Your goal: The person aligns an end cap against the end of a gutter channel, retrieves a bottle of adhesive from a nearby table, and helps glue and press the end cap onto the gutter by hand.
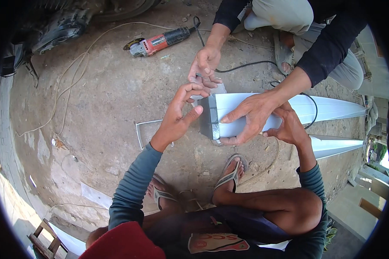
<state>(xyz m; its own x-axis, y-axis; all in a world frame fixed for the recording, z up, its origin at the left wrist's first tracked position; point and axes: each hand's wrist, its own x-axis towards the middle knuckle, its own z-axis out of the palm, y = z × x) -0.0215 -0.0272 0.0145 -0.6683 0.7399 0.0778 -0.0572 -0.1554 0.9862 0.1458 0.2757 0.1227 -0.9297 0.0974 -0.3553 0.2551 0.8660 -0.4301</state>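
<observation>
A long white metal or plastic channel (235, 103) runs from the middle to the right, its near end covered by a dark grey, tape-like band (208, 116). My left hand (177, 113) is beside that end, thumb and fingers apart, fingertips close to a co-worker's hand (205, 64) and a crumpled translucent piece (218, 89). I cannot tell whether my fingertips touch it. My right hand (289, 127) grips the channel's near side from below. The co-worker's other hand (253, 114) lies spread over the channel's top. Something small and thin is between the co-worker's fingers.
A red and black angle grinder (157, 42) lies on the concrete floor, its cord trailing right. A pale cable (69, 88) loops at left. A bent white bracket (139, 134) lies near my left forearm. Another white channel (333, 146) lies at right. The co-worker crouches opposite.
</observation>
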